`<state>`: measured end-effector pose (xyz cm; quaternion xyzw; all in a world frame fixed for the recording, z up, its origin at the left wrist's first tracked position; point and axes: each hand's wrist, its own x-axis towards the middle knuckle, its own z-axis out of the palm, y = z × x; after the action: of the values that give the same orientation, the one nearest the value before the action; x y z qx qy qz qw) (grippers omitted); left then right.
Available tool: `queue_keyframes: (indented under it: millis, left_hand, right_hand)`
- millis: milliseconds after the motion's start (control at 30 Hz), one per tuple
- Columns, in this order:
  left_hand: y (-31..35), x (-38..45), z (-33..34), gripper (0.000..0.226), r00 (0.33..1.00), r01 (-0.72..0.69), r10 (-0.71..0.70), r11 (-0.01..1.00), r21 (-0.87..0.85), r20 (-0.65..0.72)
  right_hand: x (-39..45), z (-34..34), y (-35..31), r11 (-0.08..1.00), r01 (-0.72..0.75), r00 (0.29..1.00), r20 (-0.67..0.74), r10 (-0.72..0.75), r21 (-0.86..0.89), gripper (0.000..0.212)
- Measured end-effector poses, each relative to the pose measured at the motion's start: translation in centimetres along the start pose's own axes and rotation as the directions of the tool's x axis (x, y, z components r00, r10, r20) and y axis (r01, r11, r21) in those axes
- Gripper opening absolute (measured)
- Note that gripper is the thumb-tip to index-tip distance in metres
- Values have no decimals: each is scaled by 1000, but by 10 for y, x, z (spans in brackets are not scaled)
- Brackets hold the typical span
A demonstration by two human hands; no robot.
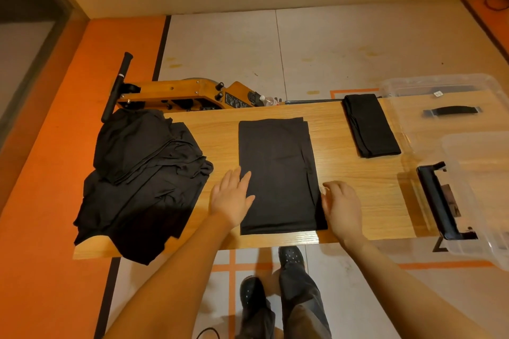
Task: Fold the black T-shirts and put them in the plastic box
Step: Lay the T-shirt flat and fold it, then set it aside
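Note:
A black T-shirt point(276, 170), folded into a long rectangle, lies flat in the middle of the wooden table point(358, 190). My left hand point(232, 199) rests flat on its near left edge with straight fingers. At the shirt's near right edge my right hand point(343, 208) touches the cloth with fingers bent; whether it pinches the edge is unclear. A pile of unfolded black T-shirts point(143, 173) covers the table's left end. One narrow folded black T-shirt point(370, 125) lies at the far right. The clear plastic box point(468, 173) with black handles stands at the right end.
A clear lid point(446, 91) with a black handle lies behind the box. A yellow machine point(187, 96) with a black lever stands behind the table's far left edge. My feet in black shoes point(275, 278) are on the floor below the near edge.

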<state>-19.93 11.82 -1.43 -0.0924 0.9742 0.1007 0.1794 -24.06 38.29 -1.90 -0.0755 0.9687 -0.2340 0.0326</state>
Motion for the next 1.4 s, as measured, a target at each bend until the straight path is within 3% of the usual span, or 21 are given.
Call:
queue_keyframes:
  millis: [100, 200, 300, 533, 733, 833, 967, 1167, 1400]
  left_hand:
    - [4, 12, 7, 68, 999, -32, 31, 996, 79, 22]
    - [9, 23, 15, 72, 998, -48, 44, 994, 102, 34]
    - [14, 29, 19, 76, 997, -62, 57, 990, 125, 50]
    - [13, 30, 25, 84, 995, -95, 90, 987, 126, 45]
    - [13, 36, 24, 77, 988, -124, 130, 989, 83, -82]
    - [15, 53, 16, 72, 987, -75, 81, 996, 52, -139]
    - [18, 78, 8, 73, 989, -51, 59, 997, 64, -132]
    - [16, 96, 10, 77, 992, -80, 89, 991, 105, -87]
    - [13, 97, 14, 82, 988, -94, 104, 991, 90, -111]
  right_hand:
    - [18, 13, -10, 996, 86, 993, 80, -88, 22, 38]
    - [31, 33, -19, 943, 299, 952, 108, -285, -145, 44]
    - [37, 45, -22, 891, 364, 925, 220, -311, -270, 58]
    - [23, 50, -2, 930, 177, 963, 253, -95, -324, 89]
    - [35, 41, -14, 953, 115, 984, 164, -70, -282, 83]
    - [60, 38, -24, 952, 163, 984, 115, -137, -258, 68]
    - [96, 45, -32, 934, 265, 961, 148, -235, -239, 52]
    - [118, 57, -22, 888, 369, 915, 278, -294, -275, 77]
    - [109, 51, -1, 945, 98, 991, 120, -63, -313, 85]
